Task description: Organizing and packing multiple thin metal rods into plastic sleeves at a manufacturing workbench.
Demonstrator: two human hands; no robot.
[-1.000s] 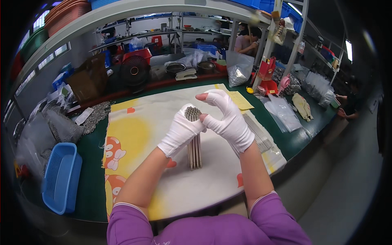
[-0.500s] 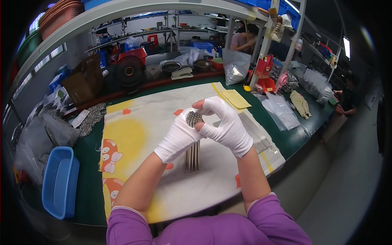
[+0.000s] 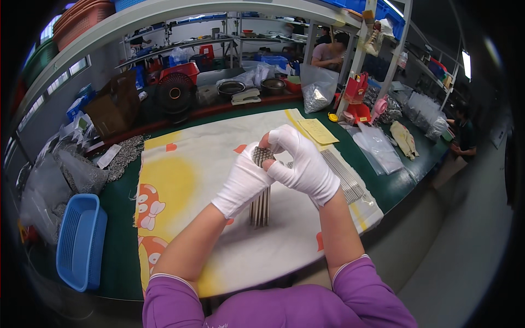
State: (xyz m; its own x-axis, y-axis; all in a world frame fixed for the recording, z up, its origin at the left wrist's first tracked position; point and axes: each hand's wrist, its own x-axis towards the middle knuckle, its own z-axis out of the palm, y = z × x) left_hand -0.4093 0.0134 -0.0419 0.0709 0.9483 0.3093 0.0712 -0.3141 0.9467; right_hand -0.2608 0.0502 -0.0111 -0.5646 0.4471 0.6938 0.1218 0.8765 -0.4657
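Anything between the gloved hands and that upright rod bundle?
Nothing visible. The left hand is wrapped around the rod bundle near its top, and the right hand presses against it at the top end. The bundle's lower end stands on the cloth, with no other item against it.

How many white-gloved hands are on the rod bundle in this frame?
2. The left hand wraps the upright bundle of metal rods near its top; the right hand closes over the top end from the right.

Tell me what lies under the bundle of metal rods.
Under the bundle of metal rods lies a printed cloth on the green table. Both gloved hands cover the bundle's upper part.
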